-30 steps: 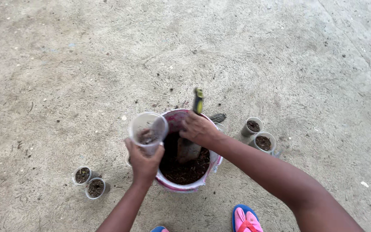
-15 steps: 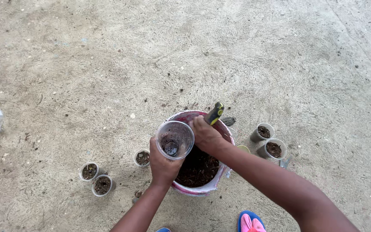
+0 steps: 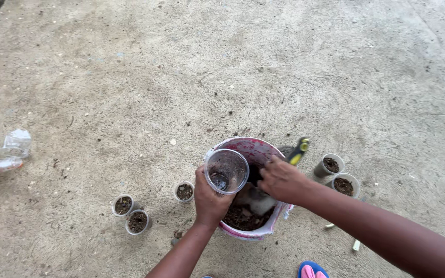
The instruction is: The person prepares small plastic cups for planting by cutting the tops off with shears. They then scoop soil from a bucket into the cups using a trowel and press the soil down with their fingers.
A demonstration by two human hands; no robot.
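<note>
My left hand holds a clear plastic cup over the near left rim of a pink and white bucket. The cup has a little dark soil at its bottom. The bucket holds dark soil. My right hand grips a trowel with a green and yellow handle; its blade dips into the soil inside the bucket, just right of the cup.
Three small cups of soil stand on the concrete left of the bucket, two more to its right. Empty clear cups and a bottle lie at the far left. A pink and blue sandal shows at the bottom edge.
The view has shifted, so the bucket sits further right and lower. My left hand has tipped the cup closer to the trowel, and my right hand has lowered the trowel into the soil.
</note>
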